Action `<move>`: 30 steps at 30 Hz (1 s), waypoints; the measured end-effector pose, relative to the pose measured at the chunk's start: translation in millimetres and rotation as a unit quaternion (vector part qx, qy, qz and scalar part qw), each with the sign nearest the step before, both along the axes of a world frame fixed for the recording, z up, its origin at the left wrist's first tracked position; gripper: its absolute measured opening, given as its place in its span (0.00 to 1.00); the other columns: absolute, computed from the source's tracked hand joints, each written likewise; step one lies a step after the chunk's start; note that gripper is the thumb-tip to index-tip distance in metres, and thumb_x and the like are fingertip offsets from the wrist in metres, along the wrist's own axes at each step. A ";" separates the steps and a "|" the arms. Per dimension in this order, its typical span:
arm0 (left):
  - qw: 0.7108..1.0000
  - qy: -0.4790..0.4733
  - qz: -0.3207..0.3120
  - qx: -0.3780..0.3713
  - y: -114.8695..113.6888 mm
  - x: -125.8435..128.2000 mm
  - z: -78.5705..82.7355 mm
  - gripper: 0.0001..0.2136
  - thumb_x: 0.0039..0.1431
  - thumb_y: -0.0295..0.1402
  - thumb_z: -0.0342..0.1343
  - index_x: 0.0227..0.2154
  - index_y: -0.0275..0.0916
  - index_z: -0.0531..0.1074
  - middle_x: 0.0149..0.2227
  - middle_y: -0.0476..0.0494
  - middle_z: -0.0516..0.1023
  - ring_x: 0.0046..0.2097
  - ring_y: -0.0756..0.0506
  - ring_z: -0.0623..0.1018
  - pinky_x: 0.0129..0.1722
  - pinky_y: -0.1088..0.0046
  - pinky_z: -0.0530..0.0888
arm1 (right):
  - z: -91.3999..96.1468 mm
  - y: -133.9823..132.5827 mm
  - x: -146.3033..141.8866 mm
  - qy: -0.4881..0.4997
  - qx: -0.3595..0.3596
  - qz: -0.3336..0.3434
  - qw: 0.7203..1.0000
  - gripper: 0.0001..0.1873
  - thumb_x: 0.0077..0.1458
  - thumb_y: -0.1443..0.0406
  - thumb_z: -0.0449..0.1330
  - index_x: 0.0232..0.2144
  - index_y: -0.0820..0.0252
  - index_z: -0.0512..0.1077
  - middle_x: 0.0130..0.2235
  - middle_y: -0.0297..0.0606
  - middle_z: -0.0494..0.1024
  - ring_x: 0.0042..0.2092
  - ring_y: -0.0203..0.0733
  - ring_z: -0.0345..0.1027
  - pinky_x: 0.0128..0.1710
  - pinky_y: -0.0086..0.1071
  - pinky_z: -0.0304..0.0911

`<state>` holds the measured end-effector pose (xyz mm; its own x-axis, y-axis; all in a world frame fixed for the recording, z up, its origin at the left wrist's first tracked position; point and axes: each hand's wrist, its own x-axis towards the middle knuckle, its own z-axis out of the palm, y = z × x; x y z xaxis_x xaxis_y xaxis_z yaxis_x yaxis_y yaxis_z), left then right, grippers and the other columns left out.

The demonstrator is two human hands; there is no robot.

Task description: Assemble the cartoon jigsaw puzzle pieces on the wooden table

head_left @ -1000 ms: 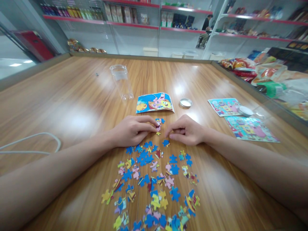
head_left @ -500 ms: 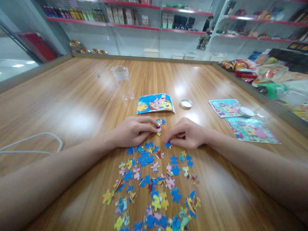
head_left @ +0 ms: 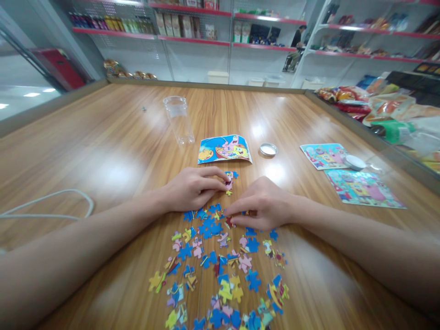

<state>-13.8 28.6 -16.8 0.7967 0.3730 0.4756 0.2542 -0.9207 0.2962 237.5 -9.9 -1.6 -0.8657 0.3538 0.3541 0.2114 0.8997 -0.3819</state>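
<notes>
**Left hand point(head_left: 190, 189) at the cluster point(head_left: 229, 186), right hand point(head_left: 263, 205) at a red piece point(head_left: 228, 223)**

My left thumb and fingers rest at the left edge of the small cluster, which lies on the table point(head_left: 120, 151) just below the picture sheet point(head_left: 225, 150). I judge they're there to steady it. Whether they pinch it or merely touch it, I cannot tell.

My right thumb and index fingertips come close together over the red piece, at the upper edge of the loose pieces point(head_left: 209, 227). They seem to touch it, but I can't tell whether they're clamped on it. The back of this hand hides some pieces beneath.

The loose pieces spread toward me, mostly within a single layer, probably so I can see and reach each without digging. The sheet faces me above the cluster, handy for comparing. The jar point(head_left: 180, 120) and metal lid point(head_left: 268, 150) sit beyond, presumably out of my way. 2 more sheets point(head_left: 365, 188) lie off to my right with a white lid point(head_left: 355, 162) on them, perhaps set aside.
</notes>
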 end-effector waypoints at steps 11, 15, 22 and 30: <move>1.000 0.002 0.000 -0.001 0.1 -0.2 -0.4 0.14 0.62 0.24 0.52 0.47 0.42 0.78 0.50 0.42 0.79 0.49 0.45 0.81 0.50 0.66 0.80 | -2.8 3.6 4.5 0.032 -0.010 -0.037 0.999 0.07 0.58 0.63 0.60 0.37 0.57 0.79 0.20 0.27 0.73 0.21 0.29 0.65 0.23 0.26 0.54; 1.000 -0.007 0.002 -0.008 -0.6 0.4 0.1 0.14 0.62 0.25 0.52 0.45 0.42 0.78 0.49 0.42 0.80 0.49 0.46 0.81 0.50 0.66 0.80 | -2.7 3.7 4.8 0.015 -0.025 -0.016 0.999 0.09 0.59 0.60 0.62 0.39 0.56 0.80 0.23 0.29 0.77 0.23 0.31 0.68 0.24 0.26 0.55; 1.000 -0.001 -0.005 -0.001 -0.5 0.4 0.5 0.15 0.62 0.24 0.51 0.47 0.42 0.77 0.50 0.41 0.79 0.49 0.45 0.80 0.49 0.66 0.80 | -2.9 2.5 3.7 0.011 -0.017 -0.019 1.000 0.09 0.60 0.61 0.60 0.39 0.56 0.79 0.22 0.29 0.76 0.23 0.30 0.67 0.24 0.26 0.55; 1.000 -0.008 -0.005 -0.004 -0.7 1.4 0.0 0.15 0.62 0.23 0.52 0.47 0.42 0.77 0.50 0.41 0.79 0.49 0.45 0.80 0.48 0.65 0.79 | -5.6 5.1 9.0 0.024 0.004 -0.026 0.999 0.08 0.60 0.62 0.61 0.40 0.55 0.78 0.20 0.26 0.72 0.20 0.29 0.63 0.23 0.27 0.53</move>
<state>-12.5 27.9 -16.8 0.7925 0.3692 0.4853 0.2412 -0.9208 0.3067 246.4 -4.8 -7.3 -0.8280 0.3950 0.3979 0.2394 0.8909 -0.3860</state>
